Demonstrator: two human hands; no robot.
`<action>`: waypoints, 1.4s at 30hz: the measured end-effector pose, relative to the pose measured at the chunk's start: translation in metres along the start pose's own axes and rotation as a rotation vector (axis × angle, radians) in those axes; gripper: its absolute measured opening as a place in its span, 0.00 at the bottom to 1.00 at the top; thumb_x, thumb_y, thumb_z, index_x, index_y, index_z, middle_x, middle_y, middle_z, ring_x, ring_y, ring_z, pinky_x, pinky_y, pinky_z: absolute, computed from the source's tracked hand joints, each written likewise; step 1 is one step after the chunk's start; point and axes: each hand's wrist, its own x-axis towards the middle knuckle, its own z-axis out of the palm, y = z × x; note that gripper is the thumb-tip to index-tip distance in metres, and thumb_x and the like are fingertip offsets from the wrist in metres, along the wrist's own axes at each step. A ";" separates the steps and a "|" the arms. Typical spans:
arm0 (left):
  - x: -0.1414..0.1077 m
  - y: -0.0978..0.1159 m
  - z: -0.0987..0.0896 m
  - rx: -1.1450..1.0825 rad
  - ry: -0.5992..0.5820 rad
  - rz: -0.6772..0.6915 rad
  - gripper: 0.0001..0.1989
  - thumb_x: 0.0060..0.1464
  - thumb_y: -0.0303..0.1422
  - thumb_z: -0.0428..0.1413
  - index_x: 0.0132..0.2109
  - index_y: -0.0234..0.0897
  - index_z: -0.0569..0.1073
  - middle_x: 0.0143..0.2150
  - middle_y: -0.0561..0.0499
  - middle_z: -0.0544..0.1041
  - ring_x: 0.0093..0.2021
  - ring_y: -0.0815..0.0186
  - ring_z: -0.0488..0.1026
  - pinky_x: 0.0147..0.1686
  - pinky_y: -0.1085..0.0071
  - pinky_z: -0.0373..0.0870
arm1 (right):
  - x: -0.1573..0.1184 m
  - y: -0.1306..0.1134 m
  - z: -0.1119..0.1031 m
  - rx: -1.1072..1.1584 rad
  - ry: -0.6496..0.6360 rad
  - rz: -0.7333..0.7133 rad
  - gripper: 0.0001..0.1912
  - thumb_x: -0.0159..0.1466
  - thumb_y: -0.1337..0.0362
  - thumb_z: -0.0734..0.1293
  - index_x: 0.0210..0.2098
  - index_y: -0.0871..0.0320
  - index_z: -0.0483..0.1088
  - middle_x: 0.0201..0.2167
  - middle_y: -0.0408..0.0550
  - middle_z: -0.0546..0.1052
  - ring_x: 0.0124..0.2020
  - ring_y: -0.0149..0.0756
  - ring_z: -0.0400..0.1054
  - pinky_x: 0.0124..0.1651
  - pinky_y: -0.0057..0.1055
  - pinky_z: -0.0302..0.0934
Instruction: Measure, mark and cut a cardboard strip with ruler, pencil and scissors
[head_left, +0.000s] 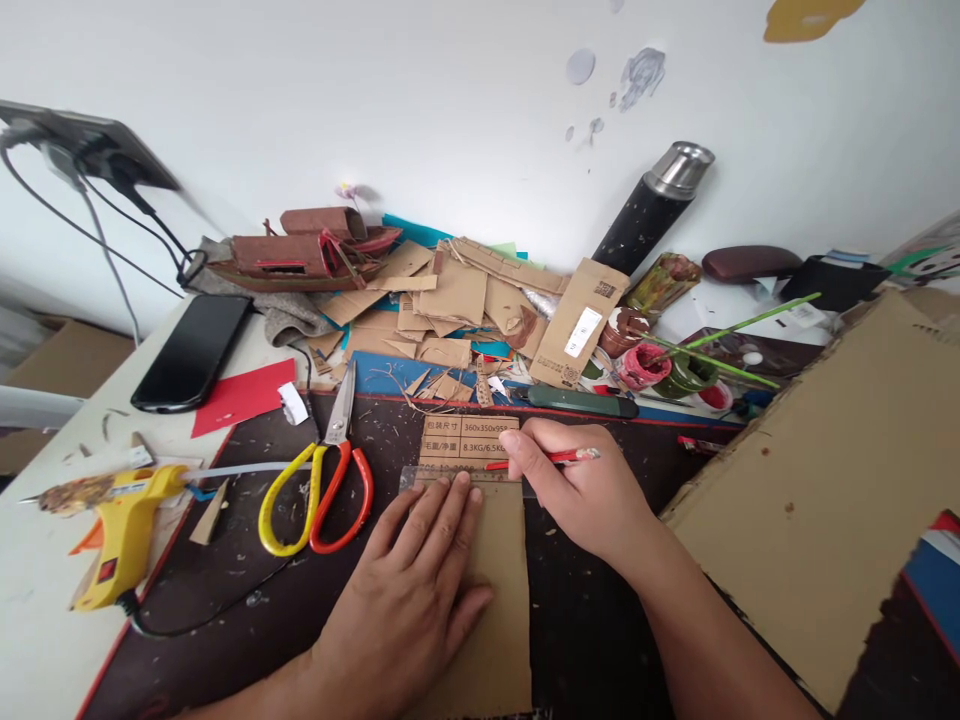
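A strip of brown cardboard (499, 560) with printed lettering at its far end lies on the dark mat in front of me. Across it rests a see-through ruler (409, 480). My left hand (427, 560) lies flat, fingers stretched out, pressing the ruler and the cardboard down. In my right hand (574, 480) is a slim red pencil (559, 457), pinched between thumb and fingers. Its tip end meets the cardboard just beyond the ruler's edge. Scissors (341, 430) with one yellow and one red handle lie left of the strip, blades spread slightly.
A yellow glue gun (135, 530) and a phone (193, 352) lie at left. Behind are cardboard scraps (457, 285), a model boat (292, 255), a green utility knife (577, 402), paint pots (643, 368) and a black flask (649, 215). A large cardboard sheet (810, 500) stands at right.
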 end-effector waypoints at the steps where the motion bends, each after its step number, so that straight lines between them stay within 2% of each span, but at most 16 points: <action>1: 0.000 0.000 0.000 0.001 0.000 0.000 0.32 0.78 0.49 0.46 0.70 0.28 0.74 0.72 0.38 0.74 0.68 0.49 0.71 0.70 0.51 0.58 | 0.000 0.000 -0.002 -0.016 -0.002 -0.001 0.25 0.80 0.54 0.62 0.27 0.54 0.72 0.20 0.41 0.74 0.24 0.34 0.69 0.33 0.31 0.60; 14: -0.001 0.000 0.001 -0.015 0.000 -0.015 0.32 0.78 0.50 0.47 0.71 0.30 0.73 0.74 0.39 0.73 0.69 0.49 0.71 0.72 0.52 0.55 | -0.001 0.000 -0.022 -0.168 -0.026 0.039 0.27 0.80 0.52 0.62 0.24 0.54 0.67 0.19 0.41 0.73 0.24 0.34 0.67 0.32 0.33 0.56; 22: -0.003 -0.001 0.003 0.033 -0.005 0.001 0.32 0.75 0.51 0.51 0.72 0.32 0.72 0.73 0.39 0.73 0.69 0.48 0.71 0.72 0.52 0.57 | -0.001 0.000 -0.025 -0.189 -0.038 0.039 0.28 0.80 0.51 0.62 0.23 0.54 0.67 0.19 0.42 0.73 0.23 0.34 0.67 0.31 0.33 0.55; 28: -0.002 -0.001 0.002 0.003 0.022 -0.002 0.31 0.76 0.50 0.49 0.71 0.31 0.74 0.73 0.38 0.74 0.68 0.49 0.72 0.71 0.53 0.57 | -0.003 0.002 -0.023 -0.266 0.023 0.017 0.29 0.79 0.50 0.63 0.22 0.53 0.62 0.17 0.41 0.68 0.21 0.33 0.61 0.28 0.33 0.52; 33: -0.001 0.002 0.001 -0.011 0.065 0.015 0.26 0.78 0.44 0.48 0.66 0.30 0.77 0.67 0.40 0.80 0.63 0.52 0.76 0.65 0.55 0.63 | -0.003 0.005 -0.015 -0.193 0.129 -0.017 0.26 0.79 0.51 0.63 0.27 0.54 0.71 0.22 0.44 0.76 0.24 0.34 0.67 0.31 0.32 0.57; 36: -0.002 0.004 0.000 -0.007 0.084 0.050 0.22 0.79 0.39 0.48 0.63 0.31 0.80 0.63 0.41 0.83 0.59 0.53 0.77 0.61 0.56 0.65 | -0.002 0.006 -0.011 -0.145 0.182 -0.034 0.26 0.79 0.49 0.64 0.27 0.54 0.72 0.20 0.44 0.75 0.24 0.35 0.68 0.31 0.32 0.58; 42: -0.002 0.004 -0.001 0.009 0.080 0.111 0.18 0.77 0.35 0.49 0.60 0.32 0.80 0.57 0.43 0.85 0.55 0.53 0.77 0.57 0.56 0.67 | -0.002 0.007 -0.002 0.209 0.213 0.049 0.25 0.78 0.48 0.66 0.29 0.55 0.76 0.16 0.40 0.72 0.18 0.32 0.66 0.26 0.30 0.60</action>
